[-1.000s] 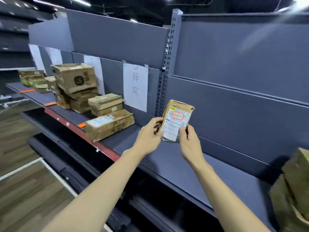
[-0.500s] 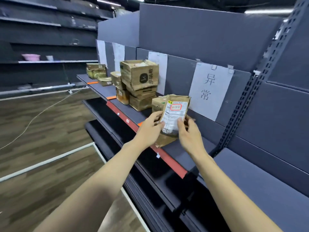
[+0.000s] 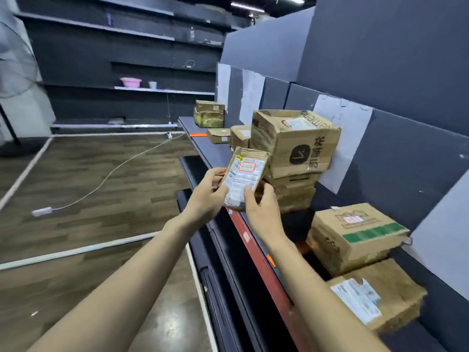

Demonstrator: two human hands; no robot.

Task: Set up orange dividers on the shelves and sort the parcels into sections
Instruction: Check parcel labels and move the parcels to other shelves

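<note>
A small flat brown parcel [image 3: 245, 180] with a white label and a red-framed mark is held upright in front of the shelf. My left hand [image 3: 206, 199] grips its left edge and my right hand [image 3: 262, 208] grips its lower right edge. On the dark shelf [image 3: 335, 201] stands a stack of cardboard boxes [image 3: 294, 146] just behind the parcel. Two more boxes [image 3: 355, 237] lie nearer me on the right. An orange divider [image 3: 198, 134] lies across the shelf far back, and another orange divider [image 3: 271, 260] shows at the shelf front below my right wrist.
White paper signs [image 3: 342, 146] hang on the grey back panel. Far boxes [image 3: 209, 116] sit at the shelf's end. A red strip [image 3: 256, 247] runs along the shelf front. A white cable and power strip [image 3: 42, 211] lie on the wooden floor at left.
My view has swung left along the shelf. Both hands have carried the parcel leftward, from the bare section to in front of the stacked boxes.
</note>
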